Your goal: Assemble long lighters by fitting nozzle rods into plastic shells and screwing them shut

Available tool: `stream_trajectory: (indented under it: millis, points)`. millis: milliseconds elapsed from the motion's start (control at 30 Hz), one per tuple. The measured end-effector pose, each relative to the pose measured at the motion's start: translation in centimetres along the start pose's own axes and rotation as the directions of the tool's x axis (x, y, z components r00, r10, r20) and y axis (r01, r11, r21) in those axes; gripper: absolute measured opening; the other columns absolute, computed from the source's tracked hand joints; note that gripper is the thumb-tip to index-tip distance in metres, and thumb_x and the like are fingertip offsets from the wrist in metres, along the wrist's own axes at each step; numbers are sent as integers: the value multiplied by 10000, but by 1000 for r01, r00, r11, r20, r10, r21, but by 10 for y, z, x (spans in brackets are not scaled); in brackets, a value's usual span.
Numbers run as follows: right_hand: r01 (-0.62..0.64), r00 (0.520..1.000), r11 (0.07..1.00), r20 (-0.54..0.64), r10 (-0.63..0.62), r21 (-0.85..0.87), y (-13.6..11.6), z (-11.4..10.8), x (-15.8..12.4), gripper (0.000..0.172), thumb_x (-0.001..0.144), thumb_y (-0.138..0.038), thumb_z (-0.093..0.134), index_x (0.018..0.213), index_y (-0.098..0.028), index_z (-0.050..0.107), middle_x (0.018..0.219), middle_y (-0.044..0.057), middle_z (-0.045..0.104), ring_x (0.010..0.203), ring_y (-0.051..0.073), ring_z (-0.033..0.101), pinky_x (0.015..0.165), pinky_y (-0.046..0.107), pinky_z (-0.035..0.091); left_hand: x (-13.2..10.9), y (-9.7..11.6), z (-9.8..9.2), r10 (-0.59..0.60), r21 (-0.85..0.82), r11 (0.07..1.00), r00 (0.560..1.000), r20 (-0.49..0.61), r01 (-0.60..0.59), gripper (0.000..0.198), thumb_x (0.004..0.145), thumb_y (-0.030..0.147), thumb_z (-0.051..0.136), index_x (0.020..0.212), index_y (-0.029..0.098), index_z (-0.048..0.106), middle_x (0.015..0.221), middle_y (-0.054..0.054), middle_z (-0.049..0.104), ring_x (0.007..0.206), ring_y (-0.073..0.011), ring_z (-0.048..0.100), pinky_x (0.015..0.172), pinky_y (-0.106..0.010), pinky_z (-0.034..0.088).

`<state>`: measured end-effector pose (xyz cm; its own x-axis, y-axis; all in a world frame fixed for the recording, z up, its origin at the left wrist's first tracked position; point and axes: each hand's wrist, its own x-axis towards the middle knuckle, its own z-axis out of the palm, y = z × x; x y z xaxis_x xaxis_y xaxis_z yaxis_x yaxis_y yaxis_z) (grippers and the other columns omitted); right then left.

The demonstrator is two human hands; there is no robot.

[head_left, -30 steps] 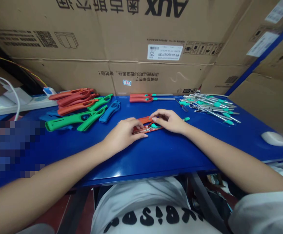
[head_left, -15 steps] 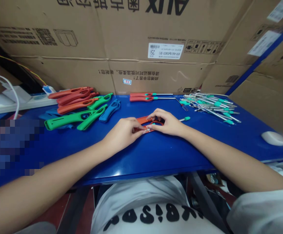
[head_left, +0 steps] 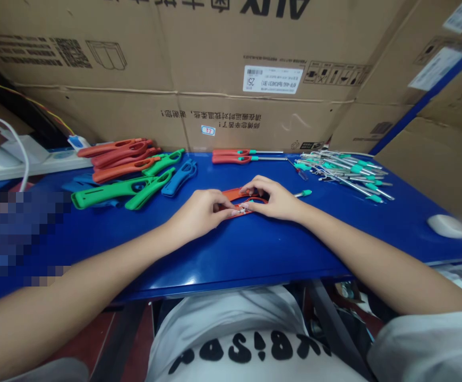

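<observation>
Both hands work on an orange lighter casing (head_left: 233,195) that lies at the middle of the blue table. My left hand (head_left: 199,212) is closed, thumb and fingers pinching at the casing's near edge, beside a small pale part (head_left: 242,210). My right hand (head_left: 274,199) bends over the casing from the right, its thumb at the same small part and its fingers on the far edge. Part of the casing is hidden under the fingers. Just right of that hand lies a metal rod with a teal tip (head_left: 304,193).
Red, green and blue lighter casings (head_left: 123,159) are piled at the left. Two red lighters with metal rods (head_left: 234,158) lie at the back. A heap of rods with teal pieces (head_left: 354,172) is at right, near a white mouse-shaped object (head_left: 449,226). A cardboard wall (head_left: 143,119) stands behind.
The view has shifted slightly. Both hands keep nearly the same place on the orange casing, with only small movement of the fingers.
</observation>
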<state>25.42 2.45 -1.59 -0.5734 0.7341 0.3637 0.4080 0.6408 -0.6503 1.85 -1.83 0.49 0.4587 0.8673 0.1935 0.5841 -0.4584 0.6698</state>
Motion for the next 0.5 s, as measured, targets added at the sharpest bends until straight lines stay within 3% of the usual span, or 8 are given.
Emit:
stream_trajectory:
  millis: [167,333,500]
  points:
    - [-14,1000,1000,19,14,-5,-2,-1,0,328,826,-384,769,1080,-189,700,1029,80,621,962,221,631,866,391,543,1,-1,-3,12,49,999,1000,13,-13,188,906,295,678,872,169,814,808,-46,737,668,-145,628,640,-252,435]
    - [10,1000,1000,2,-10,-5,0,1,-1,316,824,-379,770,1071,-196,695,997,68,618,937,213,626,852,387,543,-1,1,0,91,61,994,996,2,-91,193,879,352,730,901,181,818,810,-44,743,665,-140,613,636,-247,432]
    - [22,1000,1000,0,-22,-19,2,1,-1,303,829,-375,765,1065,-199,694,989,65,618,932,210,627,835,376,542,-1,1,1,62,33,998,998,9,-63,190,878,358,740,904,186,818,791,-34,737,642,-128,590,609,-242,418]
